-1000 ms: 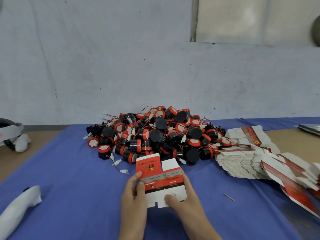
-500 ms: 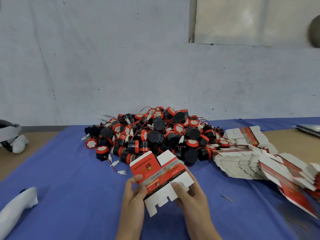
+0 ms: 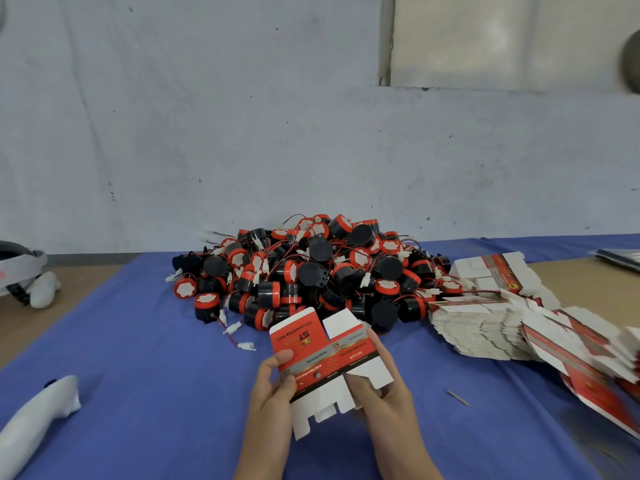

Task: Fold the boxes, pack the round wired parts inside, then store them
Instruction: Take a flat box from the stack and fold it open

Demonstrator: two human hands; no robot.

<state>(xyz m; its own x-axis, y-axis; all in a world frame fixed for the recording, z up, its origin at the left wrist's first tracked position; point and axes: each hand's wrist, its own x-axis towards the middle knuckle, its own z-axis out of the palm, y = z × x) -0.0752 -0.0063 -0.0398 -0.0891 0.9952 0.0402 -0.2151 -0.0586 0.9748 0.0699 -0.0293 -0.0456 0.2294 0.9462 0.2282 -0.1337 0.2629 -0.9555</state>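
Flat box (image 3: pixel 322 355) is off the blue cloth (image 3: pixel 138 358), held up at 6 o'clock of the table, just in front of me. It isn't erected yet: red printed face toward the camera, white tabs hanging toward 6.

Left hand (image 3: pixel 273 386) pinches the box's 9 o'clock edge, thumb on the red panel. Right hand (image 3: pixel 384 393) grips the 4 o'clock side, fingers curled behind, thumb on the white flap. Neither hand is spread wide.

Handling, my read:
- The box is thin printed card, very light, and stiff only along its panels. It will bend at the scored creases and dent if squeezed mid-panel.
- The print looks glossy, so it may be a bit slippy. Hold at opposite edges near the creases and push inward to pop it square. Keep off the loose tabs.
- The round wired parts (image 3: pixel 311 271) are heaped at 12 o'clock. They are hard plastic drums, denser than the box, with thin red and black leads tangled together. Take one by the body, not the wire, or its neighbours will drag along.

Stack of flat boxes (image 3: pixel 485 327) is at 3 o'clock, fanned out and touching the pile's edge.

Versus a second ago, the box has turned anticlockwise, so its grey band now rises toward 2 o'clock, and the tabs hang lower. Both hands hold the same edges. Pile and stack look unchanged.
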